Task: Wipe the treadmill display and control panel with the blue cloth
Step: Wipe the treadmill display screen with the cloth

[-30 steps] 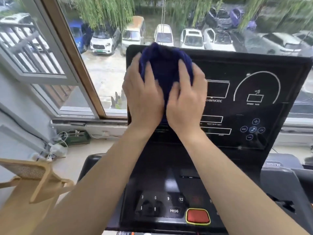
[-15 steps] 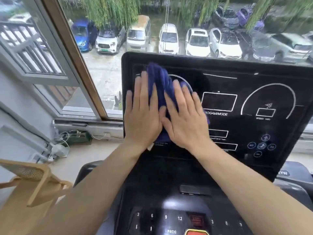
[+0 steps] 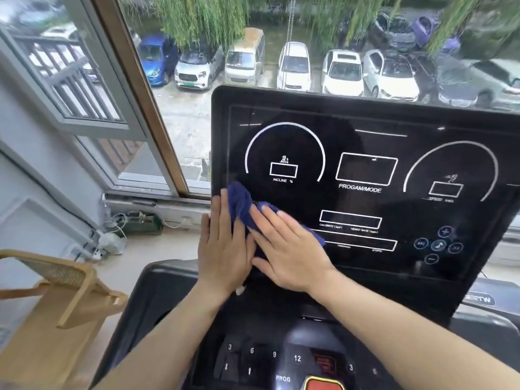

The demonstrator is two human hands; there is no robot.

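Note:
The black treadmill display (image 3: 365, 175) stands upright in front of me, with white arcs and boxes marked INCLINE and PROGAM/MODE. Its lower left corner is covered by the dark blue cloth (image 3: 239, 202), bunched and mostly hidden under my hands. My left hand (image 3: 223, 249) lies flat on the cloth at the display's left edge. My right hand (image 3: 289, 251) lies flat beside it, fingers pointing up-left over the cloth. Below, the control panel (image 3: 275, 361) shows number keys, PROG and a red button (image 3: 323, 385).
A large window with a wooden frame (image 3: 140, 94) is behind and left of the display, cars parked outside. A tan wicker chair (image 3: 56, 291) stands at the lower left. Cables and a green box (image 3: 140, 223) lie on the floor under the window.
Both hands have slid the cloth down the display's left side, from the top edge to the lower left corner. The INCLINE arc is now uncovered. The camera has tilted up slightly.

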